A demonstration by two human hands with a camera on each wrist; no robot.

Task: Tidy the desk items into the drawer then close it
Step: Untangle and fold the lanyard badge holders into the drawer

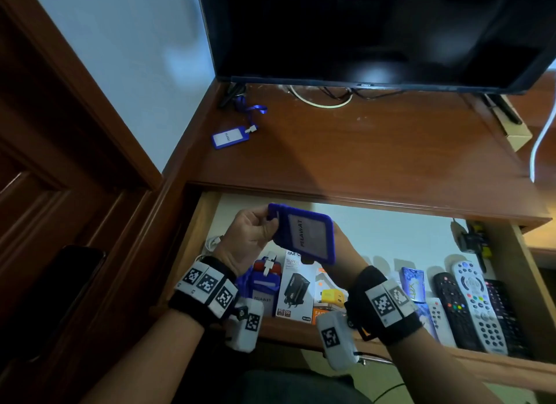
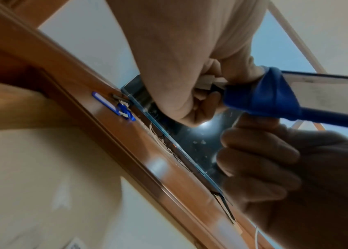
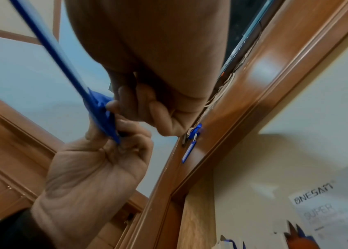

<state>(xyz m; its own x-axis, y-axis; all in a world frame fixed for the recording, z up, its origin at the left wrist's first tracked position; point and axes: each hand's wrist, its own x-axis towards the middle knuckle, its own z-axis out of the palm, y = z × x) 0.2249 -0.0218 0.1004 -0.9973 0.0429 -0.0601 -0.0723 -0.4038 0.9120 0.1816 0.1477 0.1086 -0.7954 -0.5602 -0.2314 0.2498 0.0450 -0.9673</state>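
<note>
Blue badge holder (image 1: 304, 233) pinched by both hands' fingers (image 3: 126, 124) | head view alone shows drawer (image 1: 421, 232) open

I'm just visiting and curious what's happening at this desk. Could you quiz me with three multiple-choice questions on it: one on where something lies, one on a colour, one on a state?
1. Where does the second blue badge holder with lanyard lie?
A. on the wooden desktop
B. on the floor
C. on the black screen

2. What colour is the card holder marked PELAWAT in the hands?
A. red
B. blue
C. green

3. How is the wooden drawer?
A. shut
B. taken out
C. pulled open

Key: 1 A, it lies near the screen's left foot. 2 B, its frame is blue. 3 C, remotes and boxes show inside; left hand and right hand hold the holder above it.
</note>
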